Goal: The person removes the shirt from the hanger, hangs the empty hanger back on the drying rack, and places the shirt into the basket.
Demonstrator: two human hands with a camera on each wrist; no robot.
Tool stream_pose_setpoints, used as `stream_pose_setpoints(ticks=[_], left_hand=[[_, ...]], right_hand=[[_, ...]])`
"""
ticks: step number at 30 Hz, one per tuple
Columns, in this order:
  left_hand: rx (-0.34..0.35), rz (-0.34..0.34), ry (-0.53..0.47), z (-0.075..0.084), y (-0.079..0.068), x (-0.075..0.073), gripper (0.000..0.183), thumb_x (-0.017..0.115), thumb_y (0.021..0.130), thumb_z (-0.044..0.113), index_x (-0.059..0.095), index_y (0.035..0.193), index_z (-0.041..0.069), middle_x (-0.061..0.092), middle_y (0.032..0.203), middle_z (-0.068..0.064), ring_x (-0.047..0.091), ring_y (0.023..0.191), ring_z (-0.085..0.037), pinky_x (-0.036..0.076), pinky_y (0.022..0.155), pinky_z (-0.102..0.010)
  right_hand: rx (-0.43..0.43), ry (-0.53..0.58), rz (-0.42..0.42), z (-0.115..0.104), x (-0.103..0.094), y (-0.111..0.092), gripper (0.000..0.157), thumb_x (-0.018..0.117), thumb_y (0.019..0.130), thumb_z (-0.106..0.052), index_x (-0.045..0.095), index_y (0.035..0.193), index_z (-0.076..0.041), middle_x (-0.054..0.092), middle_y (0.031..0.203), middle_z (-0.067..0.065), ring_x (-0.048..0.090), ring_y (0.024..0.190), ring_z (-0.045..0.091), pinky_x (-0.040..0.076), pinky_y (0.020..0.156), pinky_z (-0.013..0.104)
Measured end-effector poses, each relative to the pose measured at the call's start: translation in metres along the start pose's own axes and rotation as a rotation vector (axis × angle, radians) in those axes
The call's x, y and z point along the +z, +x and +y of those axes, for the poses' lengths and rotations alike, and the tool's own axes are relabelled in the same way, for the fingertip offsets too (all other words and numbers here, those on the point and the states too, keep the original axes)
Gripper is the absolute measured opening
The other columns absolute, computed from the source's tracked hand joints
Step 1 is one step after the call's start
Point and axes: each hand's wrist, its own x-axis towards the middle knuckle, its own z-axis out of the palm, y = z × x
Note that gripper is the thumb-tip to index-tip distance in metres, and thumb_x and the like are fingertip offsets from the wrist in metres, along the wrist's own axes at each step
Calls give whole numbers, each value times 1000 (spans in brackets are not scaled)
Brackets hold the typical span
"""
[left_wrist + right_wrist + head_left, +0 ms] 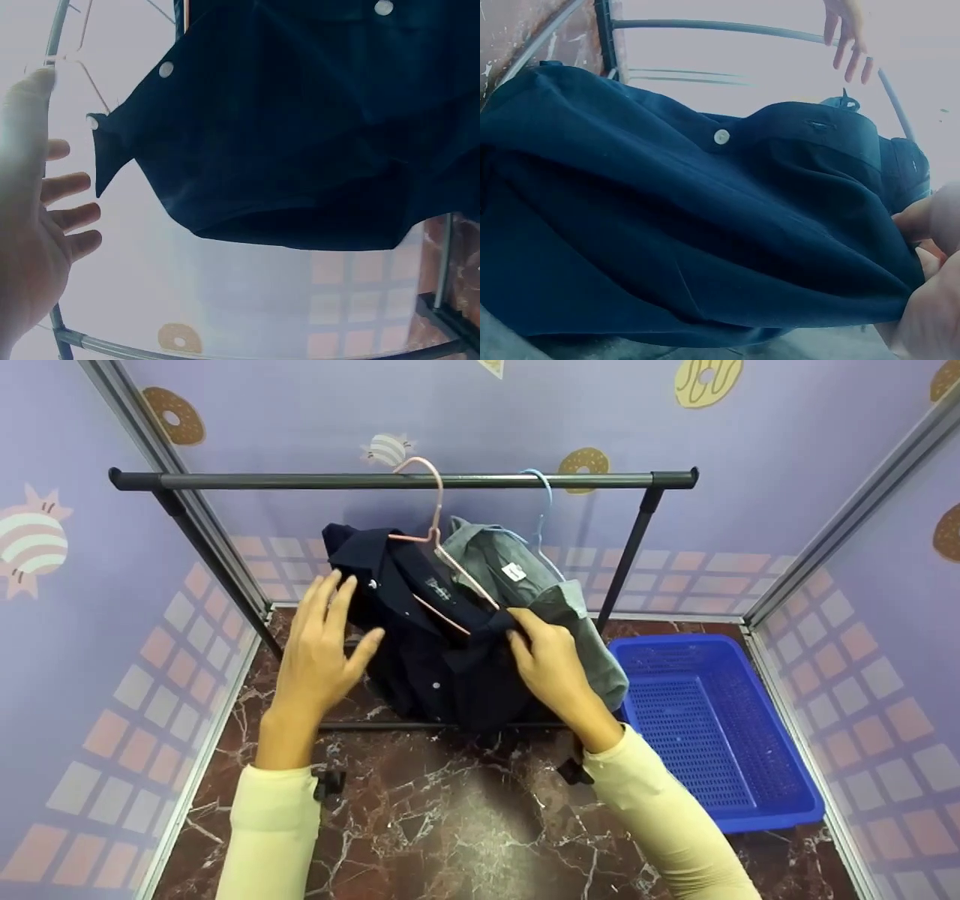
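A dark navy shirt [435,660] with white buttons hangs on a pink hanger [433,521] from a black rail [390,480]. My right hand [551,660] pinches the shirt's right shoulder edge [900,289]. My left hand [322,649] hovers open beside the shirt's left side, fingers spread [52,217], not touching the navy cloth [300,142]. A grey shirt [525,585] hangs behind it on a light blue hanger [541,510].
A blue plastic basket [712,727] stands on the marble floor [450,825] at the right. The rack's slanted legs [217,562] and base bar [375,726] cross below the shirts. Purple booth walls close in on both sides.
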Motion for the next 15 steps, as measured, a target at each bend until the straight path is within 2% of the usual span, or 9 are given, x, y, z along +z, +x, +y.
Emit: stream_pose_setpoints(ticks=[6, 11, 15], left_hand=[[53, 84, -60, 4, 21, -2, 57, 58, 103, 30, 48, 151, 1, 48, 154, -25, 38, 148, -45, 27, 127, -52], [87, 106, -73, 10, 35, -2, 52, 58, 103, 20, 49, 150, -1, 49, 153, -26, 38, 148, -44, 26, 128, -50], [111, 111, -82, 16, 46, -3, 51, 57, 103, 19, 50, 149, -1, 50, 152, -26, 39, 148, -44, 25, 128, -47]], right_hand=[[-16, 9, 19, 3, -12, -5, 23, 64, 98, -6, 73, 119, -6, 78, 106, 12, 76, 93, 29, 60, 83, 46], [-36, 1, 23, 3, -20, -7, 24, 64, 98, -5, 72, 120, -3, 78, 107, 14, 76, 94, 30, 60, 84, 46], [-50, 4, 22, 2, -29, -12, 24, 64, 97, -4, 72, 120, -3, 78, 106, 14, 75, 93, 29, 60, 83, 46]])
